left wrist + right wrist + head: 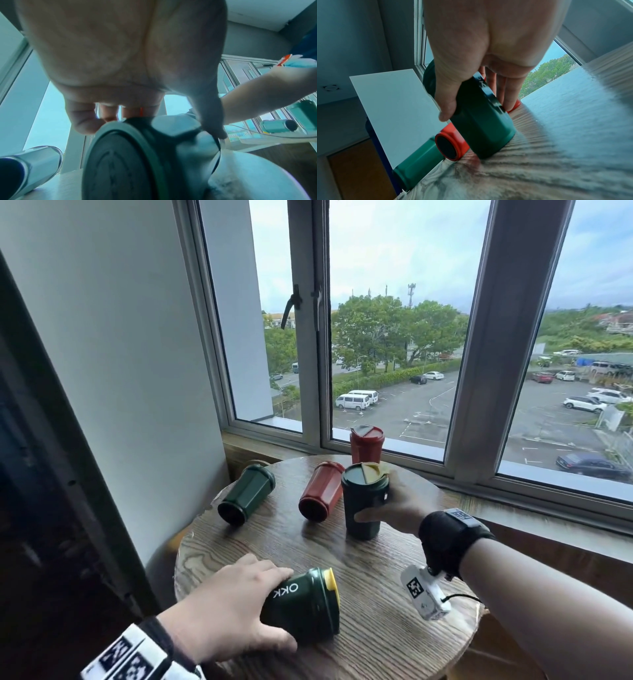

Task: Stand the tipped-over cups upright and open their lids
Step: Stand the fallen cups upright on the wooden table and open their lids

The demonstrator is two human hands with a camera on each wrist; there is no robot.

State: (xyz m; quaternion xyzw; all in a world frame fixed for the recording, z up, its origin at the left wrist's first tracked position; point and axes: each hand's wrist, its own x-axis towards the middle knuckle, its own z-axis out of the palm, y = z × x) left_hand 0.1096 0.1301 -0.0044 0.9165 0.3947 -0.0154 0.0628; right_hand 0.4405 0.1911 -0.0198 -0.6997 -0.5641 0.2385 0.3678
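On the round wooden table (376, 628), my left hand (236, 604) grips a tipped dark green cup (305, 607) near the front edge, its yellow lid pointing right. From the left wrist, that cup's base (116, 169) faces the camera. My right hand (400, 508) holds an upright green cup (364, 501) whose yellow flap is lifted; the thumb (447, 108) and fingers (506, 94) wrap its body (481, 121). A red cup (320, 496) and another green cup (246, 494) lie tipped at the left. A red cup (366, 445) stands at the back with its flap up.
The table sits in a corner, with a white wall on the left and a window sill (513, 498) close behind it. A white camera unit (424, 594) hangs under my right wrist. The tipped green cup at the left lies near the table's edge.
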